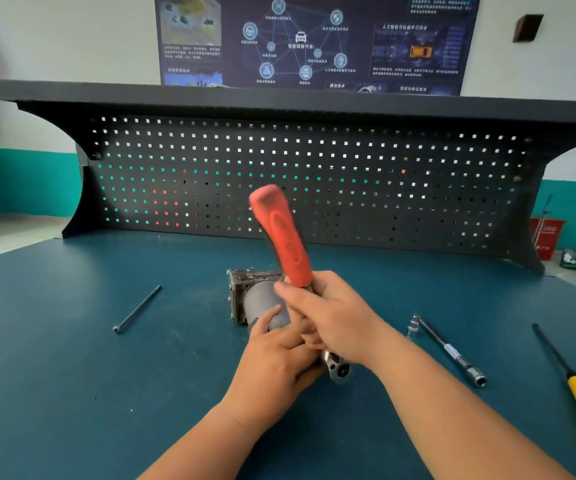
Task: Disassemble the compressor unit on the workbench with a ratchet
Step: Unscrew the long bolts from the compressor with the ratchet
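Head view: a blue worktop [71, 393] is shown, with the compressor unit [257, 299] lying at its centre, steadied by the left hand [276, 368], fingers wrapped on its body. The red-handled ratchet [286, 237] is gripped by the right hand [335, 320]. One long bolt [137, 309] is already laid aside, so disassembly is judged partly done.
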`<state>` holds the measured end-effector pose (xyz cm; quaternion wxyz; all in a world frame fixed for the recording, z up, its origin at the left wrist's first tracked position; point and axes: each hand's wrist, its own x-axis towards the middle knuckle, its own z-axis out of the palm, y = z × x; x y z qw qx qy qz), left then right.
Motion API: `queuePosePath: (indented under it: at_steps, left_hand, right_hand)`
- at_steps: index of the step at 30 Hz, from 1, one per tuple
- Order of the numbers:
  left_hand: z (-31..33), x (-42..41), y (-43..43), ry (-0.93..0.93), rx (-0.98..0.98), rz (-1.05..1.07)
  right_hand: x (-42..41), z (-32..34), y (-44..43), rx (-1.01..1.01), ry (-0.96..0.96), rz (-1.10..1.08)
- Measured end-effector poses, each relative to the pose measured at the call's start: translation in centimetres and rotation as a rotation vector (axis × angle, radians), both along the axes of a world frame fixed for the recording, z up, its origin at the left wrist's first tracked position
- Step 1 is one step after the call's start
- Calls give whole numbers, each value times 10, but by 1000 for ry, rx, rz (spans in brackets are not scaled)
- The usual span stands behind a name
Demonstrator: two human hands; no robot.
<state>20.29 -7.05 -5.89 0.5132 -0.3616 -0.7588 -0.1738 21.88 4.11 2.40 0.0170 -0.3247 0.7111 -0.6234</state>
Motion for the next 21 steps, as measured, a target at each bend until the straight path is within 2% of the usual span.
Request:
queuePosePath:
  at_steps: [2, 6, 8, 9, 12, 14, 17, 21]
  left_hand:
    - [0, 2, 0, -46, -34, 20]
    - [3, 4, -1, -154, -51, 23]
    - [3, 4, -2, -167, -68, 16]
    - [3, 5, -2, -174, -67, 8]
    - [4, 5, -2, -184, -22, 2]
    - [2, 3, -1, -155, -8, 16]
    - [-2, -1, 0, -125, 19, 36]
    - [-2, -2, 1, -38, 48, 10]
  right_hand:
    - [1, -4, 9, -346, -145, -81]
    - [3, -40, 24, -1271, -549, -447]
    - [8, -55, 24, -1498, -706, -542]
    - [9, -57, 22, -1521, -717, -550]
    - [9, -44, 16, -1404, -572, -544]
    - [8, -35, 13, -1230, -428, -533]
    - [5, -25, 6, -858, -231, -419]
    - [6, -12, -5, -201, 77, -164]
